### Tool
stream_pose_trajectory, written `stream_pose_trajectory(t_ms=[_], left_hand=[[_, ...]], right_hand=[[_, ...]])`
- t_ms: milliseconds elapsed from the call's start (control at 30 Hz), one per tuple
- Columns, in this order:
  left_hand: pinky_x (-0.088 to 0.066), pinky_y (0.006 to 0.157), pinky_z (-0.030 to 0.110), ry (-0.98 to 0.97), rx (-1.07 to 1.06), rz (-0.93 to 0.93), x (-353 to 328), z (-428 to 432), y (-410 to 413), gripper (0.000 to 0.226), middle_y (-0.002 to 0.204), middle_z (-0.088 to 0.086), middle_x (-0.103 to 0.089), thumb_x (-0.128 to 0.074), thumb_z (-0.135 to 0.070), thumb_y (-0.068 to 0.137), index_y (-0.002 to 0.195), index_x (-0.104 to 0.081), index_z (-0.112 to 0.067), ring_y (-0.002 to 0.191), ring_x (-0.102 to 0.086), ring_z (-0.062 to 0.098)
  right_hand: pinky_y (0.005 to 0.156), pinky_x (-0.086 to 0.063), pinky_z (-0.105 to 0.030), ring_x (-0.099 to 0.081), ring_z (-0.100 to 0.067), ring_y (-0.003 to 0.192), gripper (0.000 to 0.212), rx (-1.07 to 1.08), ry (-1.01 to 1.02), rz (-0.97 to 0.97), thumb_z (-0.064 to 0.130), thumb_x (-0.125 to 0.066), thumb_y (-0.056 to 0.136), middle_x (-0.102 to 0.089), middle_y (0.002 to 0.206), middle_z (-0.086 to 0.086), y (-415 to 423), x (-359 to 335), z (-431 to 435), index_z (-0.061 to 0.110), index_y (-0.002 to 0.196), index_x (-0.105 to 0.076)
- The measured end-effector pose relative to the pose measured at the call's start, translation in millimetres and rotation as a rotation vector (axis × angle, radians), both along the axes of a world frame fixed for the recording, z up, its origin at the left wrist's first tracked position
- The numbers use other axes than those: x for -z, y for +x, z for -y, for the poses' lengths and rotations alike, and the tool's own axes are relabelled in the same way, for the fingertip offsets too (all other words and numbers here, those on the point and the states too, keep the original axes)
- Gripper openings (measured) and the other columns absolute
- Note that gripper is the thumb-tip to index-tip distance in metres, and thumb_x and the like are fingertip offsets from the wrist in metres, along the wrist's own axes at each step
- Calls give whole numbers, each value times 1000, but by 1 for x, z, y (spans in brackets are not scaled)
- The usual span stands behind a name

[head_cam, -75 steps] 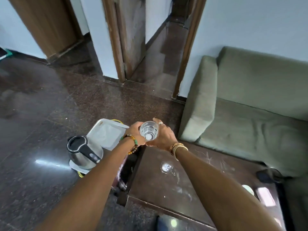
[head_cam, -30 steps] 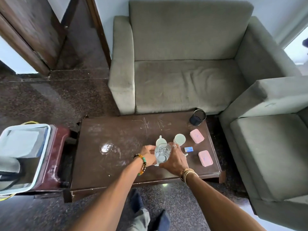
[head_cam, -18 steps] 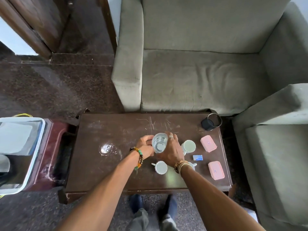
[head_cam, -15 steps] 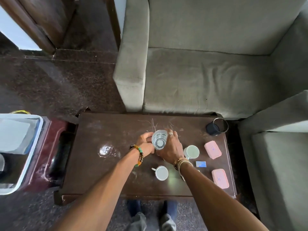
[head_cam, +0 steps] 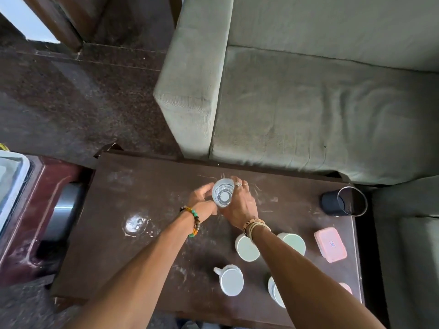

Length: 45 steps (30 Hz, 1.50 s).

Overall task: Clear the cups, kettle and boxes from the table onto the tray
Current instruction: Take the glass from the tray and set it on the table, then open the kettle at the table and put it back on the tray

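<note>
A clear drinking glass is held upright over the far middle of the dark brown table. My right hand wraps its right side and my left hand touches its left side. Several pale mugs stand near the front: one with a handle, one partly under my right wrist, one right of it, one mostly hidden by my forearm. A pink box lies at the right; a second pink box peeks out behind my arm. The tray's white rim shows at far left.
A black mesh holder lies on its side at the table's far right corner. A green sofa runs behind the table, another seat at the right. The tray rests on a maroon stand. A wet patch marks the table's left half.
The view swung from the tray and kettle to the table. Both hands carried the glass along and now hold it over the far middle of the table.
</note>
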<state>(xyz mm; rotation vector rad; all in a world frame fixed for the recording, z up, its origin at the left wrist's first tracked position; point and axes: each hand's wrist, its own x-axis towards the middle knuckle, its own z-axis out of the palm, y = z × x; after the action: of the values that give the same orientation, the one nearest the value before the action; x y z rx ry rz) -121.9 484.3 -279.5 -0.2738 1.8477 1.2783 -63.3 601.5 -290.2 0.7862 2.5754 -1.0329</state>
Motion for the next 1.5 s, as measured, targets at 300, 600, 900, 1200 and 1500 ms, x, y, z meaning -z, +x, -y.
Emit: stream_pose_trajectory(t_ms=[300,600,900,1200,1500], left_hand=[[-58,85,34,-10,25,-1,25,0,1,87,131,-3,-61,-58,22,61,137,-50,-20,117,-57,14],[-43,107,39,-212,70,-55,14,8,8,75,148,5,-42,-55,16,76,143,-40,-16,132,-46,22],[-51,97,38,-233,-38,-72,-89,62,27,49,135,10,-56,-67,-7,83,129,-53,-13,118,-57,24],[-55,89,34,-142,-221,-349,-259,156,46,32,114,6,-70,-68,-11,84,115,-64,-15,98,-66,18],[-57,84,33,-209,-462,-714,-359,314,69,19,90,-8,-74,-70,-25,79,98,-71,-25,88,-70,14]], right_hand=[[98,-47,-36,-49,-23,123,98,0,11,49,46,-82,68,-45,137,-3,0,28,-3,16,147,-32],[120,-22,-43,-11,-29,150,130,-30,-13,136,31,-86,66,-7,164,-7,7,17,-2,17,156,8],[118,-24,-47,-23,-27,145,130,-45,27,-3,74,-69,53,-21,159,-4,51,-111,4,25,154,-4],[119,-23,-33,-28,-21,145,124,-264,45,-233,89,-53,61,-30,156,-8,39,-275,80,17,155,-16],[121,-17,-34,-18,-20,149,118,-444,59,-423,90,-45,66,-29,159,-6,31,-370,227,17,155,-18]])
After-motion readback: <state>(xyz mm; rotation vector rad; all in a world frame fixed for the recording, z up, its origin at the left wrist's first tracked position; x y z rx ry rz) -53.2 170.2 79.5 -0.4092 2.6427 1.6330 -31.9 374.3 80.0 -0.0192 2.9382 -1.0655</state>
